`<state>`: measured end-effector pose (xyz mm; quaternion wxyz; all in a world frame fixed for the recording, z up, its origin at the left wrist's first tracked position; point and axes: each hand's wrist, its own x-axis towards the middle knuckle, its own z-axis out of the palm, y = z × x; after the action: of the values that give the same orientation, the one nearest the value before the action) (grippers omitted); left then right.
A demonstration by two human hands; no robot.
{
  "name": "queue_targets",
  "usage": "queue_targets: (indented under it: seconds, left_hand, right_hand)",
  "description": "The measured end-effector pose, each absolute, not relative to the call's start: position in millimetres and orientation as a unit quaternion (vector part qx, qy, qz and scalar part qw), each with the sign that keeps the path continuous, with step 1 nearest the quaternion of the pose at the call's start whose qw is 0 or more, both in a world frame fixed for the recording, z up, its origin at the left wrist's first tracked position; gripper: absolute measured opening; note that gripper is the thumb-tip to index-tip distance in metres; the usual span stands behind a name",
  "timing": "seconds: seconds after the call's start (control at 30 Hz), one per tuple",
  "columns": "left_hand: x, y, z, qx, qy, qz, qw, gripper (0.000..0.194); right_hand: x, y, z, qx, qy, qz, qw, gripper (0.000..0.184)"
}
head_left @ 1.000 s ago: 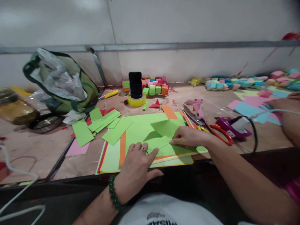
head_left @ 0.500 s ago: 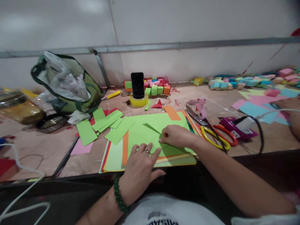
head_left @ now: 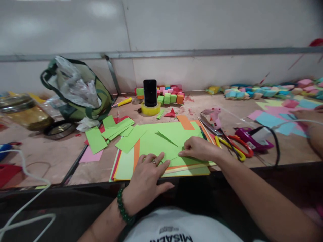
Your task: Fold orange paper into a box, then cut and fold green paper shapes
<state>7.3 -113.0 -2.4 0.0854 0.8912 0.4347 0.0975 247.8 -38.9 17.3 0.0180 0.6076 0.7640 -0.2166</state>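
A light green piece of paper (head_left: pixel 172 160) lies in front of me, with a pointed flap raised at its far side. My left hand (head_left: pixel 147 173) rests on its left part, fingers stretched out and thumb spread. My right hand (head_left: pixel 198 148) has its fingers curled, thumb and forefinger pinching the paper from the right; the fingertips are partly hidden. Beneath is a larger green sheet (head_left: pixel 156 132) on a stack of coloured paper (head_left: pixel 123 168). Several cut green strips (head_left: pixel 96 140) lie to the left.
Scissors (head_left: pixel 243 148), a pink glue gun (head_left: pixel 215 117) and a purple power strip (head_left: pixel 254 139) lie right. A phone (head_left: pixel 150 93) stands in yellow tape (head_left: pixel 150 109) before paper cubes (head_left: pixel 167 98). A bag (head_left: pixel 101 95) and cutter (head_left: pixel 122 102) stand left. Another person's hand (head_left: pixel 313 117) is far right.
The raised green flap showed broad at first and now looks narrow and lower. My right hand moved left, then slightly back right. My left hand stayed on the paper while the view shifted.
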Motion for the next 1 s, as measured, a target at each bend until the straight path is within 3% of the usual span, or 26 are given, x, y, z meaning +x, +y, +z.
queue_targets:
  seconds: [0.6, 0.73, 0.83, 0.93, 1.0]
  left_hand:
    - [9.2, -109.4, 7.6, 0.889, 0.433, 0.111, 0.096, 0.042]
    - [25.1, -102.2, 9.5, 0.886, 0.453, 0.083, 0.05, 0.043]
    - [42.8, -90.8, 10.2, 0.879, 0.472, 0.062, 0.008, 0.03]
    - [52.5, -81.8, 8.9, 0.875, 0.48, 0.065, -0.001, 0.021]
    - [51.9, -78.5, 7.1, 0.872, 0.483, 0.08, 0.005, 0.026]
  right_hand:
    - [229.5, -23.1, 23.3, 0.641, 0.749, -0.167, 0.022, 0.039]
    - [228.5, -35.4, 23.9, 0.651, 0.747, -0.13, -0.04, 0.042]
    - [226.5, -53.2, 29.6, 0.653, 0.743, -0.108, -0.101, 0.047]
    - [230.8, -71.2, 31.0, 0.646, 0.729, -0.136, -0.183, 0.046]
    - [237.5, -79.9, 27.2, 0.638, 0.71, -0.178, -0.238, 0.043]
